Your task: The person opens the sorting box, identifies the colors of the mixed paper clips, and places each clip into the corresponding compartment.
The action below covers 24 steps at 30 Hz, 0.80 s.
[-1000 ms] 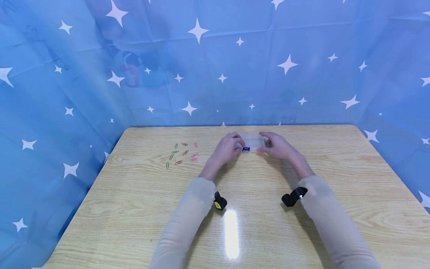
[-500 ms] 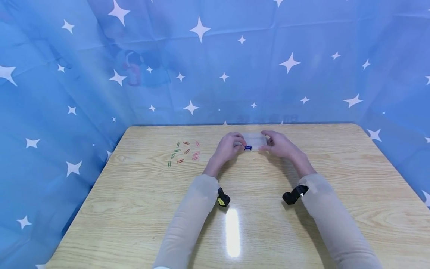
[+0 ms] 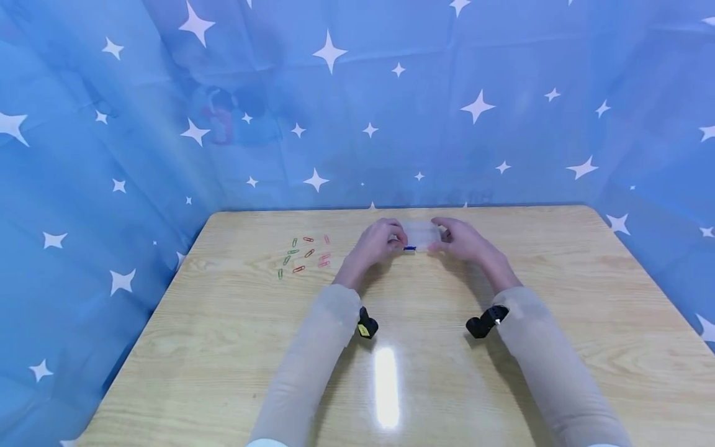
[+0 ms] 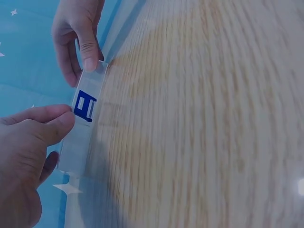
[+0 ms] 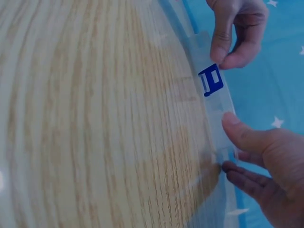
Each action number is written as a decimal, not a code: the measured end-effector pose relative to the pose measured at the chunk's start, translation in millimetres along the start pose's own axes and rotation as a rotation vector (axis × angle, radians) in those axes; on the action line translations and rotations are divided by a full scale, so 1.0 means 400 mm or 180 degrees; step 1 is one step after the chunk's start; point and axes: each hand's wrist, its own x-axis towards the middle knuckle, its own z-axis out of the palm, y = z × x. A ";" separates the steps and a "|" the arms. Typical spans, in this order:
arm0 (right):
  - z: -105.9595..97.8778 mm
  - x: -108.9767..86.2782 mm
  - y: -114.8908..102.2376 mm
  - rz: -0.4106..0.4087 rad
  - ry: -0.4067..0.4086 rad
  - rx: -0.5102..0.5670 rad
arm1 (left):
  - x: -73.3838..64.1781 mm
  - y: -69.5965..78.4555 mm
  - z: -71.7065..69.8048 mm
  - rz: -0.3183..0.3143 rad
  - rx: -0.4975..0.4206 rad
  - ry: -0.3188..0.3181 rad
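A clear plastic box (image 3: 421, 233) stands near the far edge of the table, between both hands. Its front bears a blue latch (image 4: 81, 105). With thumb and index fingertip together, my left hand (image 3: 381, 241) pinches the latch's edge, while another finger reaches down at the box's left end. My right hand (image 3: 462, 239) holds the other end, its thumb on the front wall and its fingers around the end and back. Seen from the right wrist, the latch (image 5: 216, 80) tilts out from the wall, close under the left fingertips. The box's inside shows only as a pale haze.
On the wooden table (image 3: 223, 335), left of the box, lie several green paper clips (image 3: 287, 260), red paper clips (image 3: 310, 253) and pink paper clips (image 3: 324, 256). A blue curtain (image 3: 357, 112) with white stars hangs behind and at the sides.
The blue latch shows as a thinner strip in the head view than before, so its tilt has changed under the left fingers. The right hand and the box stay nearly in place.
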 end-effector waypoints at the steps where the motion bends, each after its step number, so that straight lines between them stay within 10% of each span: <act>1: 0.000 0.000 0.000 -0.0010 -0.0014 -0.0020 | 0.000 -0.001 -0.001 -0.0012 0.0009 -0.0037; 24: -0.002 -0.005 0.006 -0.0036 -0.0132 0.0087 | -0.025 -0.045 -0.024 -0.0402 -0.0029 -0.0361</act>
